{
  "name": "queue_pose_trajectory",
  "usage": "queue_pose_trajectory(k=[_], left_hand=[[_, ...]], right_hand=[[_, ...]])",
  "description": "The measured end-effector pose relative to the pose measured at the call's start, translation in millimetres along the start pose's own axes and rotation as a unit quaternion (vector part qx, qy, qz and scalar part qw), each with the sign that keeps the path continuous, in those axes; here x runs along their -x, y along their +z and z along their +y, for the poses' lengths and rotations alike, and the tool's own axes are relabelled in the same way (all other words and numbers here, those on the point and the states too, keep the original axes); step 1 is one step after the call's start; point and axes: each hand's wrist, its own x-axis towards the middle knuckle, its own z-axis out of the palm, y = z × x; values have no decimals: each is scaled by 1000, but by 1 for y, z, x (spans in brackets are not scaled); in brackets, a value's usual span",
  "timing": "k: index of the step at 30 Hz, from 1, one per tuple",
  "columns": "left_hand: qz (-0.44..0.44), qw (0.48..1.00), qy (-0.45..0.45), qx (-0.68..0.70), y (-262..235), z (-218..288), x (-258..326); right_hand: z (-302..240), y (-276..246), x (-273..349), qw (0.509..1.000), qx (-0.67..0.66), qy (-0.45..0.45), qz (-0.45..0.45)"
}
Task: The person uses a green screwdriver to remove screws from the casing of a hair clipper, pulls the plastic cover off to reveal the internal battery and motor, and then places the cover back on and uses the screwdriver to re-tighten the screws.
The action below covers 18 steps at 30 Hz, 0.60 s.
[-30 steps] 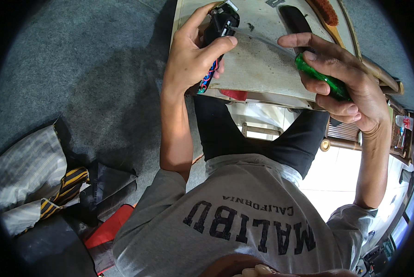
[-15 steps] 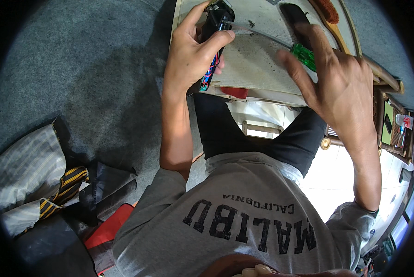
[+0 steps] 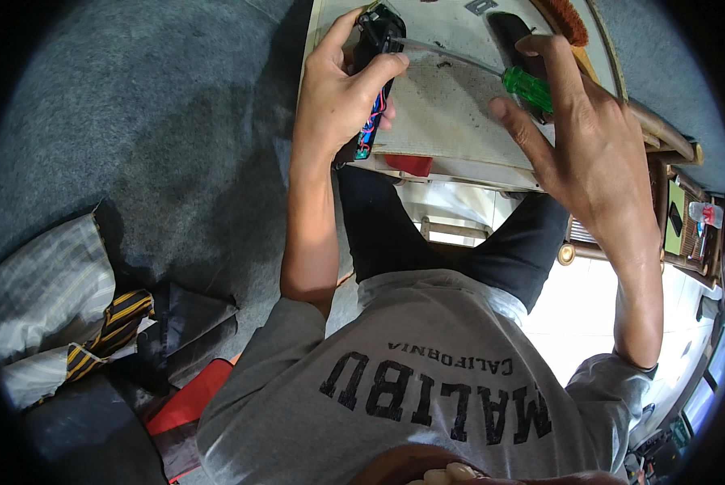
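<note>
Screwdriver (image 3: 526,89) tip perhaps inside device (image 3: 380,32)

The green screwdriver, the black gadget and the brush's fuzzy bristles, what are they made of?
Screwdriver handle: probably plastic, because it's shiny and see-through green. 
Screwdriver shaft: likely metal, being slim, straight and grey. 
Gadget casing: perhaps hard plastic, black with a shaped shell. 
Brush bristles: reddish-brown fibres, fuzzy and dull; I can't tell whether natural or synthetic.
</note>
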Motion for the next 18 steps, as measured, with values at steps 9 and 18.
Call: queue_pose_trajectory(k=[9, 18], left_hand=[[-2, 1000, -7, 4, 2, 3, -3], [-2, 1000, -29, 0, 4, 10, -5]], right_hand=[[-2, -5, -5, 999, 2, 22, 34], [15, 5, 0, 998, 33, -35, 41]])
